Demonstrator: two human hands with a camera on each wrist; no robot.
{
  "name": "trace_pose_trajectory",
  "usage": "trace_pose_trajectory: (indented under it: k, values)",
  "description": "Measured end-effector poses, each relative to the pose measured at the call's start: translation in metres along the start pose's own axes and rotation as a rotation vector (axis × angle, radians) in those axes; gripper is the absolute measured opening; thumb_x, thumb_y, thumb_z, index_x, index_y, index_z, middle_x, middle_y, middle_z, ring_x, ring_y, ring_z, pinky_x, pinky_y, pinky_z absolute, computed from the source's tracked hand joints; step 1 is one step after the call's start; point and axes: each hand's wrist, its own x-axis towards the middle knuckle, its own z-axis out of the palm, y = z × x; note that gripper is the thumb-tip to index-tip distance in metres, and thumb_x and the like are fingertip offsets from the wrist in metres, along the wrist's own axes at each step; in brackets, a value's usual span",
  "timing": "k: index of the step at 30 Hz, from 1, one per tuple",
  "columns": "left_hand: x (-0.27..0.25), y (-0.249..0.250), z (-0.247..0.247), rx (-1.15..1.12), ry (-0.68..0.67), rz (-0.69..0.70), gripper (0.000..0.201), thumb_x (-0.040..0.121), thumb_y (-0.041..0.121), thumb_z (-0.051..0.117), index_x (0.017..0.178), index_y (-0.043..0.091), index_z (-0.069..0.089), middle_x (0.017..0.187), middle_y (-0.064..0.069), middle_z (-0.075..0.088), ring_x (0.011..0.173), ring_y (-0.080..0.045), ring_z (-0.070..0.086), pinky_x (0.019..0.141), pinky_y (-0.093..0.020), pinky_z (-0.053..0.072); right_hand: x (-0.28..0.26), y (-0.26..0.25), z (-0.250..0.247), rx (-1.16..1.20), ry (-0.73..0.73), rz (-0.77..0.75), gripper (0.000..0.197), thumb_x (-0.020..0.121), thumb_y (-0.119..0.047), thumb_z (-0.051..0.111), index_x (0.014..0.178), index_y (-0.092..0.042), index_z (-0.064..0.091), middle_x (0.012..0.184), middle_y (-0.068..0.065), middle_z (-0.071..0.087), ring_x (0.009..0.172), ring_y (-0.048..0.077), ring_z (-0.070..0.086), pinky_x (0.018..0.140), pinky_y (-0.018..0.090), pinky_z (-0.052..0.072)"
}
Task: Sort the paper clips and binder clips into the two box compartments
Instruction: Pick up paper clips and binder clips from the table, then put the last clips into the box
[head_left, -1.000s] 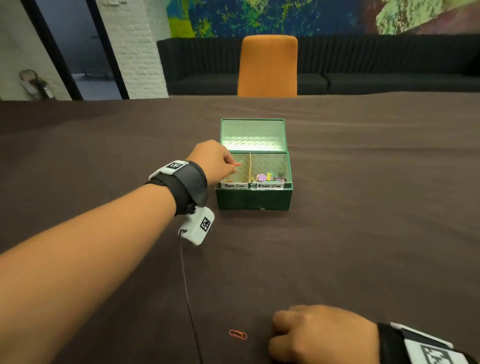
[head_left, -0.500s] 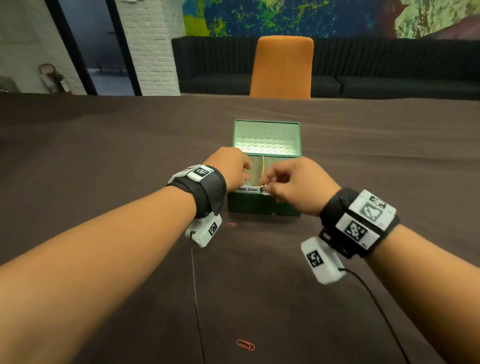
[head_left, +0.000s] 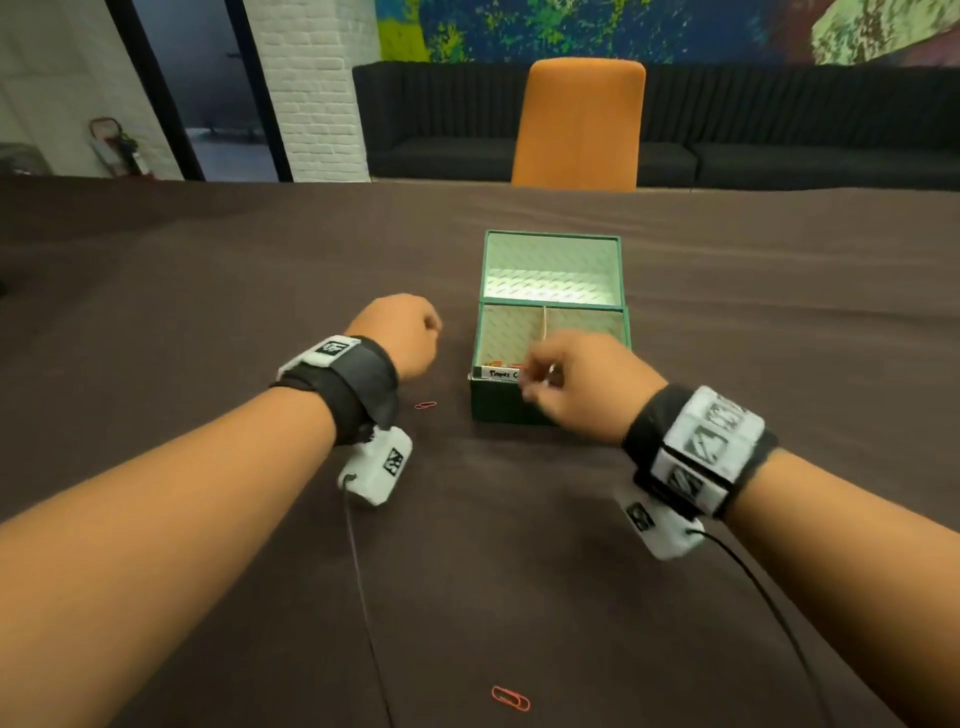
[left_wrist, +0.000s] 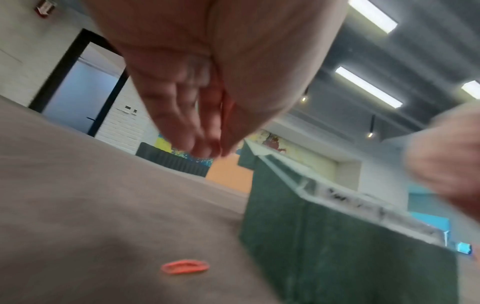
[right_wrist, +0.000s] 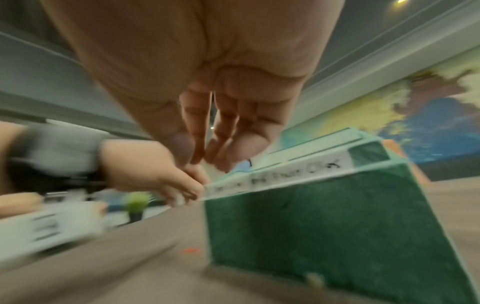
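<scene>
The green box (head_left: 493, 408) stands open mid-table, with a divider between its two compartments. Orange and red clips (head_left: 500, 363) lie in the left one, labelled for paper clips. My right hand (head_left: 540, 382) hovers over the box's front rim and hides the right compartment; in the right wrist view its fingers (right_wrist: 200, 131) hang fairly straight with nothing seen between them. My left hand (head_left: 415, 332) is left of the box, off the table, its fingers (left_wrist: 182, 123) hanging loosely and holding nothing. A red paper clip (head_left: 426, 405) (left_wrist: 185, 267) lies on the cloth below it.
A second red paper clip (head_left: 510, 698) lies near the table's front edge between my forearms. The brown tablecloth (head_left: 208, 312) covers the table. An orange chair (head_left: 579, 124) stands at the far side, with a black sofa (head_left: 779, 140) behind it.
My right hand came up from the near table to the box and now sits at its front rim. My left hand has moved left, away from the paper clip compartment.
</scene>
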Motion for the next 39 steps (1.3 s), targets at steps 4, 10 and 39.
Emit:
trace_pose_trajectory:
  k: [4,10,39]
  values:
    - [-0.017,-0.021,0.024,0.26,-0.434,0.041,0.066,0.095,0.045,0.054,0.153,0.021,0.031,0.149,-0.009,0.045,0.134,-0.03,0.047,0.108,-0.041,0.041,-0.084,-0.04,0.012,-0.251,-0.646,-0.207,0.046,0.081,-0.058,0.063,0.12,-0.032,0.058,0.111,0.0,0.06,0.099,0.026,0.06,0.088,0.044,0.053]
    - [-0.064,-0.002,0.036,0.465,-0.443,0.301,0.024,0.096,0.023,0.051,0.117,0.019,0.061,0.118,-0.007,0.057,0.106,-0.029,0.059,0.082,-0.035,0.048,-0.149,-0.077,0.032,-0.221,-0.79,-0.35,0.035,0.104,-0.043,0.031,0.132,-0.03,0.047,0.133,0.003,0.043,0.124,0.029,0.048,0.094,0.043,0.039]
    - [0.003,0.027,0.022,-0.467,0.137,0.037,0.014,0.088,0.021,0.068,0.1,0.027,0.068,0.093,0.006,0.065,0.075,-0.007,0.058,0.084,-0.029,0.053,0.031,0.073,-0.011,-0.006,0.286,0.26,0.038,0.086,-0.021,0.059,0.124,-0.025,0.06,0.128,0.004,0.05,0.124,0.025,0.045,0.103,0.041,0.043]
